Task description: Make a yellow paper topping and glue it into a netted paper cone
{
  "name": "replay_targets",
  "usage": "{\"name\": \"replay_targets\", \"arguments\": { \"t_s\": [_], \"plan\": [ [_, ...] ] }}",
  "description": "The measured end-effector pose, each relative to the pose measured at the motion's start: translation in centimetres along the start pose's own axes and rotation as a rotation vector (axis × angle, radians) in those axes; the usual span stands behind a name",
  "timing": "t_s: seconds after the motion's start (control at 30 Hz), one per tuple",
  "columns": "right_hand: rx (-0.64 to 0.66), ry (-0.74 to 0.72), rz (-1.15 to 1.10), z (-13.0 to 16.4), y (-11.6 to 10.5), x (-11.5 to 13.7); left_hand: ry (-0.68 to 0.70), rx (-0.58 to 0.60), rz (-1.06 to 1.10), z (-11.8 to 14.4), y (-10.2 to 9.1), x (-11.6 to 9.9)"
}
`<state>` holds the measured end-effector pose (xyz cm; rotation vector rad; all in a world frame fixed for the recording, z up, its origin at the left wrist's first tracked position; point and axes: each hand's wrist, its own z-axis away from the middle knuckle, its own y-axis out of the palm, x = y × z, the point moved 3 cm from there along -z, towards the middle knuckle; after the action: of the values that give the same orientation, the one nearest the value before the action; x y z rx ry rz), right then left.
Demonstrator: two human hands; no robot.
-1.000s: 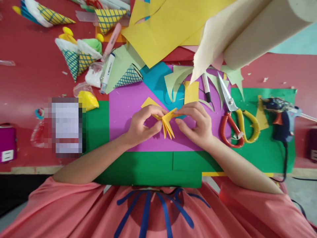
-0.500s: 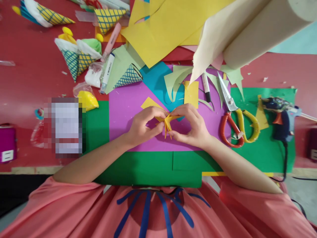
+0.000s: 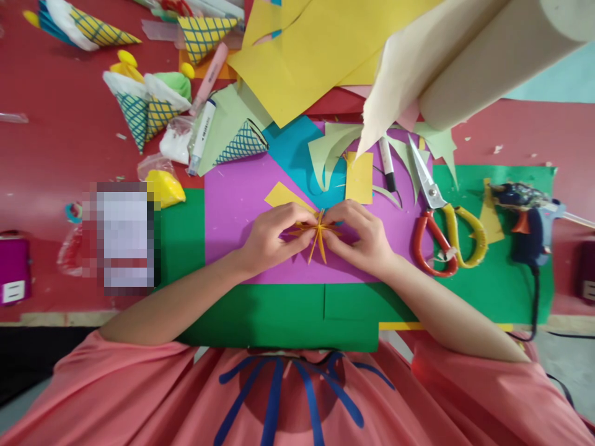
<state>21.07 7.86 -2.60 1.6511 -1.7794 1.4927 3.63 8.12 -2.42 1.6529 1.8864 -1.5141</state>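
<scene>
Between my two hands is a small folded piece of yellow paper (image 3: 319,232), its narrow points fanned out like a star. My left hand (image 3: 276,238) pinches it from the left with thumb and fingertips. From the right, my right hand (image 3: 360,235) pinches its other side, and the fingertips of both hands almost meet at its centre. Under the hands lies a purple sheet (image 3: 232,217). Just beyond them are a yellow paper strip (image 3: 286,195), a blue sheet (image 3: 292,148) and a small yellow paper rectangle (image 3: 359,178).
Scissors (image 3: 434,198) with red and yellow handles lie right of my hands, and a glue gun (image 3: 534,226) farther right. A paper roll (image 3: 488,62) stretches across the upper right. Paper cones (image 3: 242,142), markers (image 3: 202,136) and a bag of yellow clay (image 3: 166,188) sit at the left.
The yellow paper has been turned and spread, so its points now radiate to several sides. Both hands have closed in slightly around its centre.
</scene>
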Motion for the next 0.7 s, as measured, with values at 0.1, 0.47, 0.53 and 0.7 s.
{"name": "replay_targets", "arguments": {
  "t_s": [0.1,0.47,0.53,0.7],
  "plan": [
    [0.005,0.019,-0.010,0.01,0.02,0.01,-0.015,0.005,-0.015,0.01,0.04,0.02],
    [-0.013,-0.083,0.070,-0.07,0.09,0.59,0.080,-0.005,-0.135,0.02,0.17,-0.28],
    [-0.012,-0.090,0.069,-0.08,0.02,0.61,0.114,-0.018,-0.181,0.08,0.20,-0.38],
    [0.000,-0.145,0.090,0.03,-0.08,0.54,0.162,-0.025,-0.236,0.40,0.23,-0.46]
  ]
}}
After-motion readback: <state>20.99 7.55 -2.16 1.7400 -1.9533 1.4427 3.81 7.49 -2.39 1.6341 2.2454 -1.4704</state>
